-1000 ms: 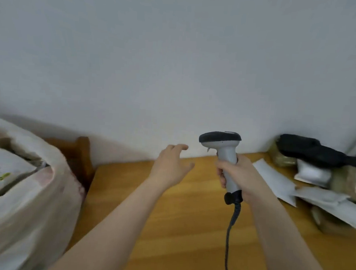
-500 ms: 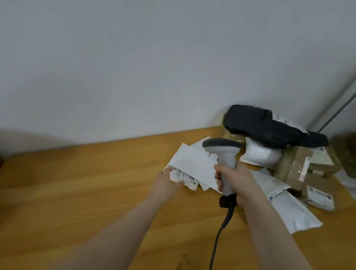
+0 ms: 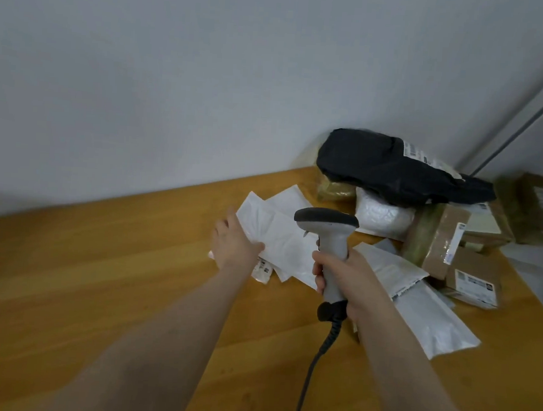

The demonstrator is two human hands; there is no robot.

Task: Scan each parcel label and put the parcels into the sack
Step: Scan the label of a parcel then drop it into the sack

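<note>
A: Left to right, quick. What's your left hand (image 3: 234,246) on?

B: It's clamped on the near edge of the white mailer (image 3: 277,237), thumb over the top, fingers hidden under it. The mailer sits tilted up off the counter (image 3: 100,274), probably so you can turn the label side toward the scanner. A strip of label print shows just below your hand.

A: And the right?

B: Your right hand (image 3: 343,276) is wrapped tight round the grip of the scanner (image 3: 328,237), head pointing left over the mailer, cord (image 3: 311,366) trailing down toward you. Held upright and close, so the beam can drop onto the label once it's exposed.

A: Rest of the parcels?

B: Piled at the right against the wall: a black bag (image 3: 393,168) on top, a bubble-wrap packet (image 3: 380,218) under it, brown boxes (image 3: 469,274) with labels, flat grey mailers (image 3: 432,316) nearest you.

A: Sack?

B: Not in view. My guess: this mailer isn't scanned yet, plenty left to do.
</note>
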